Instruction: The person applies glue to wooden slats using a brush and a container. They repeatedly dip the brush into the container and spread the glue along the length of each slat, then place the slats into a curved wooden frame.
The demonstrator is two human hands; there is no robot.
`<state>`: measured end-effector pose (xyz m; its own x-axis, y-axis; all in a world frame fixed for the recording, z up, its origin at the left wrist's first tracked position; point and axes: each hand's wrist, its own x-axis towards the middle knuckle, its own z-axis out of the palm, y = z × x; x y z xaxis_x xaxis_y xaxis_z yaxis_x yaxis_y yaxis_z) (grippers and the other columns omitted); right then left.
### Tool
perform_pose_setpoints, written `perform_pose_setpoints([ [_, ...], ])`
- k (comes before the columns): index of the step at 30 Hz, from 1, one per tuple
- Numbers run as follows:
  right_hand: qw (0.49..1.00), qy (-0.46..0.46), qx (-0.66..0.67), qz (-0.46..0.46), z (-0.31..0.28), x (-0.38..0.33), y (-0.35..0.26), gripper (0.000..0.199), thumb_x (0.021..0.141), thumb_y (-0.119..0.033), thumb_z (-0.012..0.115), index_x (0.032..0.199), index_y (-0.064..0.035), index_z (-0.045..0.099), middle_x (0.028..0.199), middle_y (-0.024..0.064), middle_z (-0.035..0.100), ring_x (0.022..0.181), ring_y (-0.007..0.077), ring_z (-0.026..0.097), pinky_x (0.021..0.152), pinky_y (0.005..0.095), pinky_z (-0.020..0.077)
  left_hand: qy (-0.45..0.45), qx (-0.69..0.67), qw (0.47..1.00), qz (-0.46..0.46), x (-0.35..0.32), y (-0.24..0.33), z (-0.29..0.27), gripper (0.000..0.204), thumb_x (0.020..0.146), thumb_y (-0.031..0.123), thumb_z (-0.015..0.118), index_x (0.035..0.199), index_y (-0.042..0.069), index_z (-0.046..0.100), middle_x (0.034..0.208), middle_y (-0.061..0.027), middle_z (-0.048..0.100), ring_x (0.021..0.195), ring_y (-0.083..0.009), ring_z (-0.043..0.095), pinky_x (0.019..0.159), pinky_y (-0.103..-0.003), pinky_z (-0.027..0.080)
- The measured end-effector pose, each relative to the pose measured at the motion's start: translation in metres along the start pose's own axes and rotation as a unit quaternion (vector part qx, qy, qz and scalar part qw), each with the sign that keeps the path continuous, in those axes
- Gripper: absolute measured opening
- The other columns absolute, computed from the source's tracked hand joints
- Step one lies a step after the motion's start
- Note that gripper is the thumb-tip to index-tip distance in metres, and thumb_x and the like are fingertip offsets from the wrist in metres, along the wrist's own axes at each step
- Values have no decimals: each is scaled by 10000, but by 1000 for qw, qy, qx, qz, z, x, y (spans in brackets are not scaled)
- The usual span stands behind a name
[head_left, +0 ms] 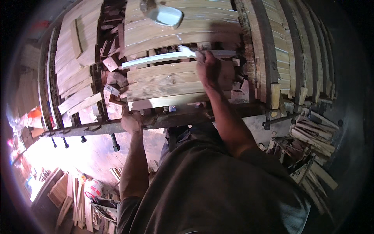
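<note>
My right hand (209, 68) is closed around a glue brush (187, 51), its tip covered in white glue. The brush lies against the upturned edge of a narrow wooden strip (156, 59), which is coated white along its length. Just nearer to me, several bare wooden strips (167, 80) lie side by side. Beyond, more strips (202, 29) form a panel with white lines along the joints. On it stands a container of white glue (168, 16). My left hand (132, 121) is curled over the front metal rail (167, 120), at the near left corner of the strips; its fingertips are partly hidden.
Offcut wood blocks (113, 62) fill the gap left of the strips. Another panel (78, 46) lies further left, and clamp bars (267, 50) run along the right. Clamp screws (115, 142) stick out below the rail. Scrap wood (311, 136) is piled at right, with a white bucket (93, 188) lower left.
</note>
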<state>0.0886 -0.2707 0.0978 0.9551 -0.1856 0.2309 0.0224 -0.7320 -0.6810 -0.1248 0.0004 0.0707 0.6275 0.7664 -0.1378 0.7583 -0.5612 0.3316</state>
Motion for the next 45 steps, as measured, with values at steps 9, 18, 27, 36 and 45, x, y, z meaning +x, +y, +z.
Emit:
perform_pose_setpoints([
  [9, 990, -139, 13, -29, 103, -38, -120, 257, 844, -316, 683, 822, -60, 686, 741, 195, 653, 741, 403, 634, 681, 457, 485, -41, -3, 998, -49, -2, 22, -21, 350, 802, 232, 557, 1107, 119, 688, 859, -243, 678, 839, -410, 661, 766, -488, 516],
  [18, 920, -249, 286, 94, 167, -51, -166, 159, 865, -159, 670, 936, -24, 712, 787, 138, 685, 757, 221, 648, 725, 342, 495, -34, -56, 997, -44, -3, 21, -24, 332, 819, 207, 577, 1106, 77, 680, 895, -221, 684, 875, -382, 659, 783, -457, 507],
  [27, 968, 22, 252, 7, 86, 78, -64, 264, 866, -106, 642, 1106, 3, 665, 804, 67, 663, 631, 150, 608, 563, 288, 509, -30, -94, 995, -23, -6, 13, -16, 346, 821, 229, 597, 1133, 94, 658, 970, -210, 681, 913, -382, 647, 793, -461, 500],
  [36, 994, -28, 55, -89, 30, 139, 74, 407, 896, -174, 576, 1260, 7, 589, 1105, 144, 673, 1030, 229, 624, 936, 359, 467, -87, -368, 925, 25, 59, 7, -21, 246, 880, 66, 600, 1099, -33, 652, 950, -132, 712, 892, -185, 673, 783, -300, 507],
  [45, 961, -168, -219, -17, -50, 43, 230, 218, 896, -121, 610, 1075, -7, 662, 1012, 49, 647, 857, 124, 564, 770, 260, 441, -179, -520, 835, -13, 176, 23, 73, 623, 812, -40, 601, 1394, -96, 386, 1259, -140, 610, 1125, -189, 581, 932, -272, 472],
])
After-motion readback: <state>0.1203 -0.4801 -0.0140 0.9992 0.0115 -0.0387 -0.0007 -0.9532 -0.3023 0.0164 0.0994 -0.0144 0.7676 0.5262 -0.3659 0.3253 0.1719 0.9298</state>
